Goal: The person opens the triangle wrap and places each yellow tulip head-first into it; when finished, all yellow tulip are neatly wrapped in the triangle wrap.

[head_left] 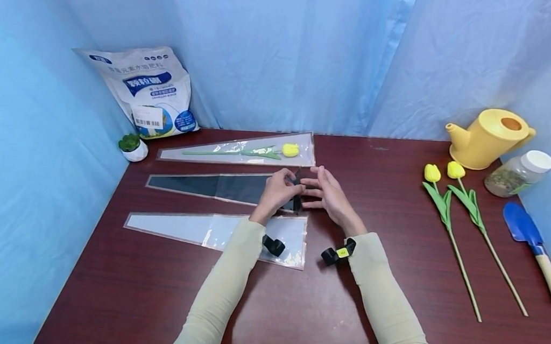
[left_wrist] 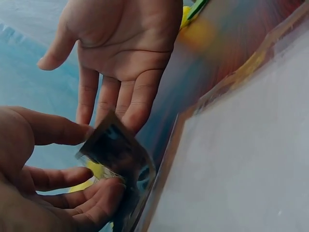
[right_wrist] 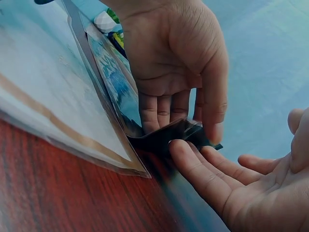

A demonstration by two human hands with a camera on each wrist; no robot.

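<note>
A black tapered flower sleeve (head_left: 237, 187) lies on the table between two white ones, its wide end bent up at the right. My left hand (head_left: 276, 193) pinches that raised edge between thumb and fingers. Facing it, my right hand (head_left: 329, 199) has its fingers stretched out, and in the right wrist view the fingertips (right_wrist: 181, 151) meet the outside of the sleeve's lifted edge. The far white sleeve (head_left: 304, 141) holds a yellow tulip (head_left: 290, 150). Under my left forearm, the near white sleeve (head_left: 169, 224) is partly covered.
Two yellow tulips (head_left: 450, 231) lie at the right, beside a blue trowel (head_left: 524, 226). Behind them stand a yellow watering can (head_left: 484, 137) and a lidded jar (head_left: 515, 174). A fertilizer bag (head_left: 151, 89) and a small potted plant (head_left: 133, 149) occupy the far left corner.
</note>
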